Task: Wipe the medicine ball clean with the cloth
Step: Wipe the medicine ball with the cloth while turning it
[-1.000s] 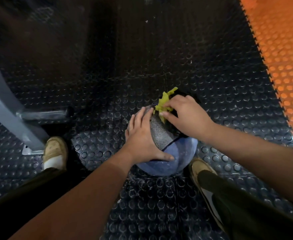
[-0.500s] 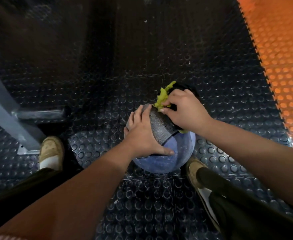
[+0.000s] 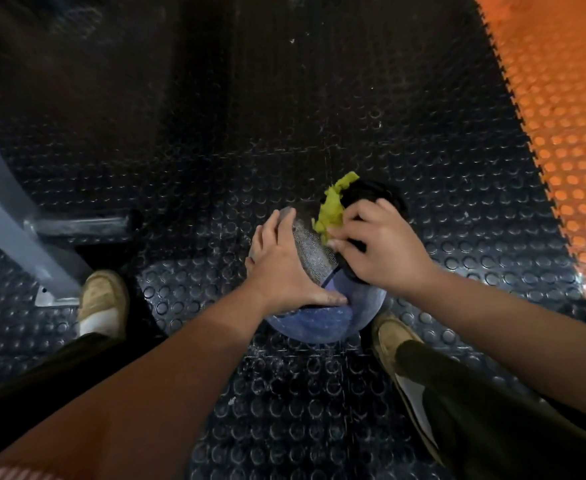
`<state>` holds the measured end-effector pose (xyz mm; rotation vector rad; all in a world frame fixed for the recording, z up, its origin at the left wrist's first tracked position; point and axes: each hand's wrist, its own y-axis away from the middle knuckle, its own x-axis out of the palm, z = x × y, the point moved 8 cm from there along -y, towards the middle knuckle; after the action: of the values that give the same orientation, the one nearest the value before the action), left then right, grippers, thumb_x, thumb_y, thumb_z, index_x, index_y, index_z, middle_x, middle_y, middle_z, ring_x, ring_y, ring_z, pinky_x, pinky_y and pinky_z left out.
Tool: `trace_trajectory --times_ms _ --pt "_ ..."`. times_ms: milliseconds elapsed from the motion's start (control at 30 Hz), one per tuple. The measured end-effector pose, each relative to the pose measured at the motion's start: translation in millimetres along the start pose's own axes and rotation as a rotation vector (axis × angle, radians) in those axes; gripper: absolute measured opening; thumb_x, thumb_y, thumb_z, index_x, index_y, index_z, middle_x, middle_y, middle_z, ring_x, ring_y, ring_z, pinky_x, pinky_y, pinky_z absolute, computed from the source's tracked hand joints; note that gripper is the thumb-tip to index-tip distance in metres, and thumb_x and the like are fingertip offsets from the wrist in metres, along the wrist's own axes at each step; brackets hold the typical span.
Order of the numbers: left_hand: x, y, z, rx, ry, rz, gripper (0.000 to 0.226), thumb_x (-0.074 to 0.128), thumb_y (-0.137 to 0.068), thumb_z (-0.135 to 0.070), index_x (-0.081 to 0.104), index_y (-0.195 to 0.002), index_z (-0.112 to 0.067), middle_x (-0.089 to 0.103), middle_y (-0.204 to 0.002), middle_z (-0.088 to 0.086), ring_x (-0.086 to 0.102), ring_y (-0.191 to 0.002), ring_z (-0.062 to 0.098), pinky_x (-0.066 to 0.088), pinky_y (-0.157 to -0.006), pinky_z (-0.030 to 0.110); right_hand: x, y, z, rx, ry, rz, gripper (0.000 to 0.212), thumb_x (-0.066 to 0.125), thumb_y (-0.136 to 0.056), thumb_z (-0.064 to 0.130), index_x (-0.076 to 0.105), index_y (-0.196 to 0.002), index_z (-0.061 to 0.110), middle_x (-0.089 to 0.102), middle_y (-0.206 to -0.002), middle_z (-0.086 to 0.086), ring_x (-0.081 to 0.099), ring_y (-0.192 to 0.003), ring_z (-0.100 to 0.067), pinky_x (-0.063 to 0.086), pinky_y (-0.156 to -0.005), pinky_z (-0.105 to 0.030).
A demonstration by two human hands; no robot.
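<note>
The medicine ball [image 3: 319, 323], blue with a grey textured panel, sits on the floor between my feet. My left hand [image 3: 284, 268] lies flat against its left side, fingers straight and thumb stretched across the blue part. My right hand [image 3: 381, 247] grips a yellow-green cloth [image 3: 333, 209] and presses it onto the top right of the ball. Part of the cloth sticks out past my fingers toward the far side. The ball's right side is hidden under this hand.
Black studded rubber floor [image 3: 284, 116] lies all around, with orange studded tiles [image 3: 561, 116] at the right. A grey metal frame leg [image 3: 18, 237] with a foot plate stands at the left. My left shoe [image 3: 103, 299] and right shoe [image 3: 395, 337] flank the ball.
My right hand has slid the cloth a little across the ball's top, and the cloth's free end now points further away. My left hand stays on the ball's left side.
</note>
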<state>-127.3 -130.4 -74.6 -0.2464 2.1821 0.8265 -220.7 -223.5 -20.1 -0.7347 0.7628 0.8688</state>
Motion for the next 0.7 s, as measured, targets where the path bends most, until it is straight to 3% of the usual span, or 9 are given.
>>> trace_trajectory --times_ms 167,300,467,567,633,700 --pt "0 3 4 -0.007 0.044 -0.039 0.145 0.088 -0.046 -0.061 -0.006 -0.153 -0.03 -0.01 -0.157 -0.012 -0.009 -0.147 0.018 0.013 -0.118 0.055 12 -37 -6 0.139 0.055 0.104 0.021 0.063 -0.09 0.023 0.074 -0.103 0.012 0.059 -0.097 -0.008 0.054 -0.095 -0.029 0.029 -0.086 -0.03" --pt "-5 -3 4 -0.012 0.114 -0.005 0.144 0.092 -0.045 -0.052 -0.002 -0.153 -0.031 -0.008 -0.158 -0.014 -0.008 -0.147 0.018 0.012 -0.119 0.054 5 7 8 0.063 0.009 0.028 0.029 0.057 -0.086 0.032 0.076 -0.092 0.01 0.055 -0.082 -0.007 0.052 -0.072 -0.03 0.034 -0.071 -0.03" --pt "-3 -4 3 0.003 0.091 -0.006 0.143 0.089 -0.045 -0.059 -0.001 -0.152 -0.033 -0.008 -0.157 -0.015 -0.007 -0.147 0.019 0.013 -0.119 0.054 1 23 0 -0.045 0.006 0.033 0.027 0.059 -0.086 0.031 0.077 -0.092 0.011 0.058 -0.084 -0.006 0.05 -0.07 -0.025 0.042 -0.067 -0.032" --pt "-4 -6 0 -0.022 0.083 -0.009 0.143 0.088 -0.045 -0.062 -0.002 -0.152 -0.033 -0.008 -0.156 -0.015 -0.005 -0.147 0.021 0.014 -0.119 0.054 -7 14 -35 0.177 -0.101 -0.057 0.02 0.069 -0.084 0.023 0.076 -0.092 0.006 0.058 -0.084 -0.003 0.059 -0.077 -0.029 0.042 -0.075 -0.027" --pt "-4 -9 -1 -0.036 0.075 -0.002 0.143 0.087 -0.045 -0.063 -0.003 -0.152 -0.033 -0.009 -0.157 -0.015 -0.006 -0.147 0.021 0.015 -0.118 0.056 -8 13 -61 0.372 -0.165 -0.074 0.016 0.072 -0.083 0.013 0.075 -0.096 0.003 0.056 -0.085 0.001 0.061 -0.085 -0.026 0.037 -0.077 -0.016" --pt "-3 -9 -2 -0.023 0.065 -0.016 0.143 0.087 -0.045 -0.063 -0.002 -0.152 -0.032 -0.007 -0.157 -0.014 -0.005 -0.147 0.021 0.015 -0.118 0.056 -7 15 -61 0.397 -0.166 -0.085 0.016 0.073 -0.083 0.011 0.075 -0.095 0.001 0.057 -0.085 0.0 0.062 -0.085 -0.025 0.039 -0.077 -0.017"
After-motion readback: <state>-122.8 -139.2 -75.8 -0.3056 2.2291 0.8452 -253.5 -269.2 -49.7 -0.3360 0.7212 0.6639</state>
